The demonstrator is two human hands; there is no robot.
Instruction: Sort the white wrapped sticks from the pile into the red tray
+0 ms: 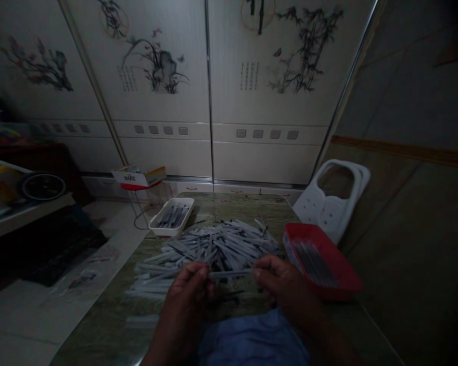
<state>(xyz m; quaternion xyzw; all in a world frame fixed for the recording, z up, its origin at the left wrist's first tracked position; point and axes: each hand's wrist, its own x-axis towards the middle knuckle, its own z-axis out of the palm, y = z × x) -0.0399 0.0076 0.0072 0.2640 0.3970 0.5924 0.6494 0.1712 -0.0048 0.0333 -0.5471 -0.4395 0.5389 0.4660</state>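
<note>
A thin pale tube (pixel 232 274), perhaps a pen barrel, stretches level between my two hands. My left hand (pixel 191 292) pinches its left end between thumb and fingers. At the other end, my right hand (pixel 280 279) grips it the same way. Just beyond them lies a loose pile of similar pale and dark sticks (pixel 229 241). A few small dark pieces (pixel 229 299) lie on the table below the tube. Dim light and blur hide the exact kind of these parts.
A white tray (pixel 156 231) holding dark-tipped sticks stands behind the pile at left. To the right is a red basket (pixel 347 277) with a bundle of sticks. A white folding stool (pixel 328 203) leans near the wall. Blue cloth (pixel 252 338) lies at the table's near edge.
</note>
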